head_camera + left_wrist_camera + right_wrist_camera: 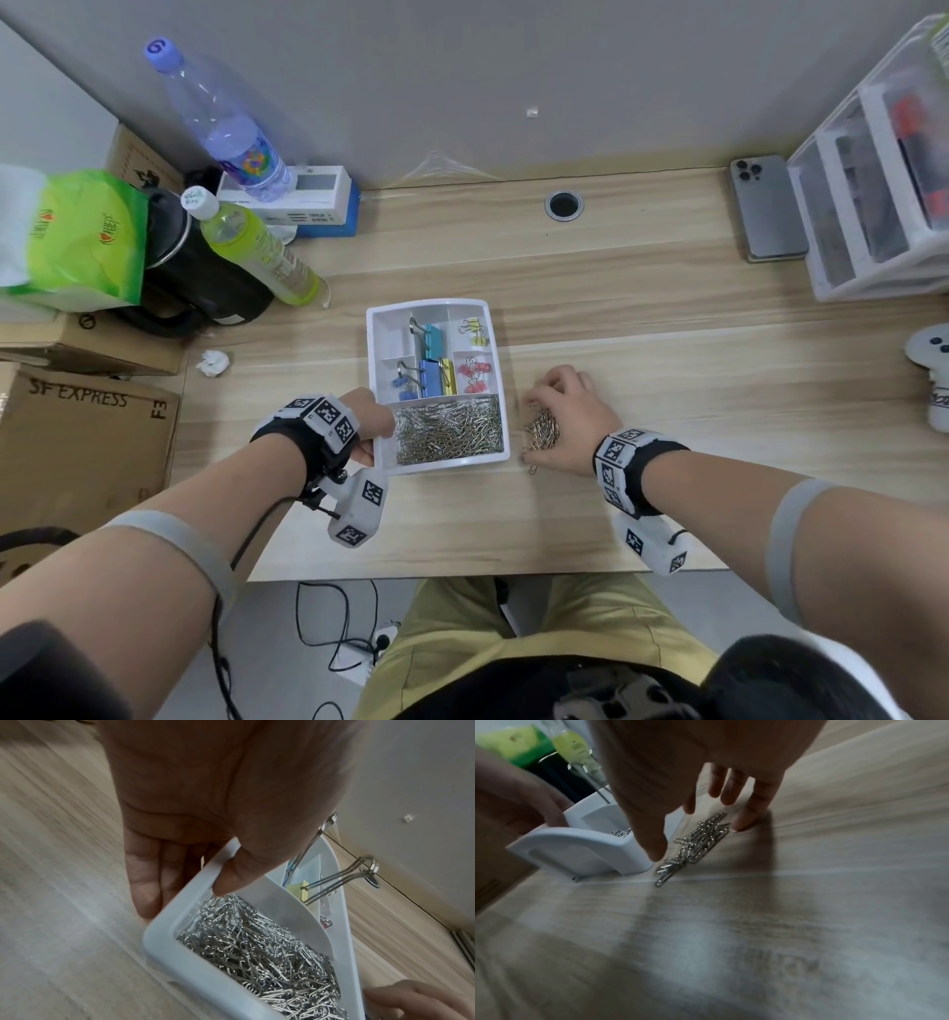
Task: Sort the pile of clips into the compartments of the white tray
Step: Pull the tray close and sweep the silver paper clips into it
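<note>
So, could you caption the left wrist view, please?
Left hand grips the white tray beside its paper clips.

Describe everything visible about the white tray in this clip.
The white tray is smooth plastic with rounded corners, lying flat on the wooden desk. Dividers split it into compartments: the wide near one holds silver paper clips; the far ones hold coloured binder clips. The left hand grips its near-left rim, thumb inside. Loose paper clips lie beside its right wall.
</note>
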A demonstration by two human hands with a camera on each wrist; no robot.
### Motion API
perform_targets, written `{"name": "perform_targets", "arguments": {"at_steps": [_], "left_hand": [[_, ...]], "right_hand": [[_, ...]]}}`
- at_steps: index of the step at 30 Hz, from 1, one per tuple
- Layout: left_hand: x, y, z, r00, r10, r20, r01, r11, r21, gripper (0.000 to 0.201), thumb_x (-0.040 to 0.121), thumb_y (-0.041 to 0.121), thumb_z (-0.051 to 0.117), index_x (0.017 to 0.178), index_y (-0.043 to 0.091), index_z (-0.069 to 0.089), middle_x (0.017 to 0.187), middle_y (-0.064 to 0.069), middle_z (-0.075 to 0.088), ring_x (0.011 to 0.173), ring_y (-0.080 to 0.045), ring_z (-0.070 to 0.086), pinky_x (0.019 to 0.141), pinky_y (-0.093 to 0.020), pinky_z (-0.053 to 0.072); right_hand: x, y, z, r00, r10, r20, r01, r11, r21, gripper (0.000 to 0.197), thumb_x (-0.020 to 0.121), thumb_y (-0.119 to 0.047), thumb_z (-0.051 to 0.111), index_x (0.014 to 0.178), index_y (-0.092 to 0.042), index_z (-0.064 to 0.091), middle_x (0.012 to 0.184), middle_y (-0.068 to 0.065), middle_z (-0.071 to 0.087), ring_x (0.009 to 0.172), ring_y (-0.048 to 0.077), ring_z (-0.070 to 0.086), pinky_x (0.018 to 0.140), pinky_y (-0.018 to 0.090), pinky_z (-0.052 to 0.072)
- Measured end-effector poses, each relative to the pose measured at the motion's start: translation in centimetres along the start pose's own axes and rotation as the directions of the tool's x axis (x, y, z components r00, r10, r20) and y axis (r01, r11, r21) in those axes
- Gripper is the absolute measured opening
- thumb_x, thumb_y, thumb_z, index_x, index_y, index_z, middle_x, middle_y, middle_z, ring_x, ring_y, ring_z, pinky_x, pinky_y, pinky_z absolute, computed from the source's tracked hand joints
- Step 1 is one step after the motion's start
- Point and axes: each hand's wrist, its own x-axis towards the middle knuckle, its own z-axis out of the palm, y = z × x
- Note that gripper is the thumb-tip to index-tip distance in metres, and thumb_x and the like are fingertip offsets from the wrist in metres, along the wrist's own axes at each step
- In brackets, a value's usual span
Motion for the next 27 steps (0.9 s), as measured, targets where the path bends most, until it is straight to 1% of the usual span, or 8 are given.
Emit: {"name": "perform_targets", "arguments": {"at_steps": [2, 4, 6, 12, 17, 20, 23, 27], "left_hand": [[0.0, 0.0, 0.0, 1.0, -0.004, 0.003, 0.004, 1.0, -0.003, 0.015, 0.091, -0.001, 0.05, 0.106, -0.006, 0.052, 0.099, -0.032, 0.068, 0.081, -0.037, 0.068, 0.077, -0.049, 0.061], [0.1, 0.0, 0.0, 1.0, -0.009, 0.004, 0.009, 1.0, 0.003, 0.016, 0.091, -0.001, 0.05, 0.105, -0.007, 0.053, 0.096, -0.032, 0.068, 0.08, -0.037, 0.069, 0.076, -0.048, 0.061], [0.1, 0.0, 0.0, 1.0, -0.014, 0.003, 0.014, 1.0, 0.009, 0.014, 0.091, -0.001, 0.05, 0.101, -0.008, 0.055, 0.089, -0.029, 0.067, 0.078, -0.037, 0.068, 0.076, -0.048, 0.061], [0.1, 0.2, 0.0, 1.0, -0.015, -0.013, 0.015, 1.0, 0.022, 0.007, 0.092, -0.002, 0.049, 0.086, -0.003, 0.052, 0.077, -0.024, 0.063, 0.068, -0.033, 0.066, 0.073, -0.046, 0.061], [0.1, 0.3, 0.2, 1.0, -0.015, -0.025, 0.016, 0.999, 0.034, 0.008, 0.092, -0.002, 0.048, 0.085, 0.0, 0.051, 0.079, -0.023, 0.061, 0.068, -0.032, 0.064, 0.07, -0.044, 0.061], [0.0, 0.3, 0.2, 0.999, -0.016, -0.031, 0.017, 0.999, 0.045, 0.009, 0.093, -0.002, 0.048, 0.085, 0.0, 0.051, 0.077, -0.022, 0.061, 0.067, -0.032, 0.063, 0.071, -0.044, 0.061], [-0.1, 0.4, 0.2, 0.999, -0.015, -0.033, 0.017, 0.999, 0.047, 0.01, 0.093, -0.002, 0.048, 0.083, 0.0, 0.051, 0.076, -0.022, 0.061, 0.065, -0.031, 0.064, 0.072, -0.044, 0.061], [-0.2, 0.4, 0.2, 0.999, -0.017, -0.031, 0.019, 0.999, 0.048, 0.01, 0.092, -0.002, 0.048, 0.083, 0.0, 0.051, 0.08, -0.024, 0.063, 0.068, -0.032, 0.065, 0.074, -0.045, 0.061]], "right_hand": [[0.0, -0.3, -0.3, 0.999, 0.024, 0.044, -0.02, 0.995, -0.096, 0.097, 0.047, -0.066, 0.079, 0.132, -0.034, 0.044, 0.13, -0.006, 0.032, 0.117, 0.015, 0.032, 0.086, 0.034, 0.05], [-0.1, -0.7, 0.0, 0.997, 0.028, 0.076, -0.015, 0.985, -0.17, 0.101, 0.046, -0.066, 0.08, 0.133, -0.034, 0.041, 0.133, -0.005, 0.031, 0.12, 0.017, 0.032, 0.086, 0.036, 0.05], [-0.2, -1.0, 0.5, 0.996, 0.018, 0.087, -0.001, 0.982, -0.189, 0.092, 0.053, -0.061, 0.082, 0.132, -0.033, 0.044, 0.134, -0.005, 0.034, 0.122, 0.019, 0.032, 0.086, 0.036, 0.05], [-0.2, -1.0, 0.8, 0.998, -0.011, 0.059, 0.017, 0.995, -0.097, 0.048, 0.076, -0.041, 0.077, 0.12, -0.032, 0.058, 0.129, -0.006, 0.042, 0.12, 0.018, 0.034, 0.089, 0.036, 0.048], [-0.4, -0.7, 1.2, 1.0, -0.009, -0.008, 0.009, 1.0, -0.023, 0.017, 0.086, -0.031, 0.068, 0.103, -0.031, 0.067, 0.117, -0.009, 0.049, 0.113, 0.015, 0.038, 0.087, 0.037, 0.048], [-0.3, -0.2, 1.4, 1.0, -0.016, -0.023, 0.016, 1.0, 0.019, 0.01, 0.088, -0.025, 0.066, 0.097, -0.028, 0.07, 0.11, -0.008, 0.052, 0.108, 0.016, 0.04, 0.086, 0.038, 0.047], [-0.1, 0.1, 1.5, 0.999, -0.025, -0.021, 0.025, 0.999, 0.033, 0.013, 0.088, -0.018, 0.064, 0.097, -0.024, 0.072, 0.106, -0.005, 0.055, 0.104, 0.019, 0.042, 0.09, 0.036, 0.043], [0.0, 0.0, 1.4, 0.999, -0.036, -0.01, 0.037, 0.996, 0.085, 0.017, 0.086, -0.009, 0.061, 0.094, -0.019, 0.072, 0.1, -0.001, 0.059, 0.1, 0.021, 0.048, 0.089, 0.036, 0.042]]}}
